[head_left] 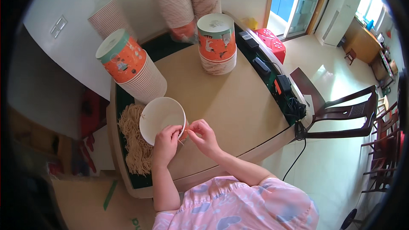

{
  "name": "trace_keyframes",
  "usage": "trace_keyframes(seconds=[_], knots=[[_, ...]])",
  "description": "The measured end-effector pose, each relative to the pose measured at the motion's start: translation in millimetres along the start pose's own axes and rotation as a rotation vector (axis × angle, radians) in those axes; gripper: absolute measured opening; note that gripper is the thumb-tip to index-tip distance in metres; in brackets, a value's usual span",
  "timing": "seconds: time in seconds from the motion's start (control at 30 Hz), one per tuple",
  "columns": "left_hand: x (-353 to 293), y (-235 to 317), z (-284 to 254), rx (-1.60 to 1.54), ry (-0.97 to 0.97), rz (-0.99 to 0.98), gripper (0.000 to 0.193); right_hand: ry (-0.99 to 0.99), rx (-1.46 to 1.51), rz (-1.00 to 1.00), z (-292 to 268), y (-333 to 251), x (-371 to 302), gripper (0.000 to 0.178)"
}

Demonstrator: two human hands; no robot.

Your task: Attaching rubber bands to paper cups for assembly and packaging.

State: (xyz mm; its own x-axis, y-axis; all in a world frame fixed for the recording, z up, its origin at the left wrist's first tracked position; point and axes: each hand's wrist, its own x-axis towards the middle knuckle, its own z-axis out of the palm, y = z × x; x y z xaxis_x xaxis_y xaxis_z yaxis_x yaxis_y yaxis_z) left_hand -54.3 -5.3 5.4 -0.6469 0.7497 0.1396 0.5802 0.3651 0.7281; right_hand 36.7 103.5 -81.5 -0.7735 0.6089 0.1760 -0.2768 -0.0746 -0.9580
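A paper bucket (159, 117), white inside and orange outside, lies tipped on the near left of the table with its mouth toward me. My left hand (166, 144) grips its near rim, fingers bent over the edge. Just right of that rim, my right hand (203, 135) is closed in a pinch on a thin tan cord (181, 142), which shows partly between the hands. Another bit of cord shows at the bucket's far left rim. Beside the bucket on the left lies a loose pile of tan cords (135, 142).
Behind the bucket leans a tall bucket stack (138, 72); a shorter stack (217, 47) stands farther right. More bucket stacks (172, 0) rise by the wall. Black adapters and cables (283, 84) line the table's right edge, near a dark wooden chair (341, 115). A cardboard box (85, 200) sits lower left.
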Motion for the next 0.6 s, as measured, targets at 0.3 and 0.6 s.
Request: trace_keyframes(seconds=[0.3, 0.6], knots=[[2, -3, 2, -0.075, -0.059, -0.005, 0.018, 0.020, 0.123, 0.067, -1, -1, 2, 0.008], [3, 6, 5, -0.131, -0.077, -0.026, 0.019, 0.031, 0.120, 0.034, -3, 9, 4, 0.006]])
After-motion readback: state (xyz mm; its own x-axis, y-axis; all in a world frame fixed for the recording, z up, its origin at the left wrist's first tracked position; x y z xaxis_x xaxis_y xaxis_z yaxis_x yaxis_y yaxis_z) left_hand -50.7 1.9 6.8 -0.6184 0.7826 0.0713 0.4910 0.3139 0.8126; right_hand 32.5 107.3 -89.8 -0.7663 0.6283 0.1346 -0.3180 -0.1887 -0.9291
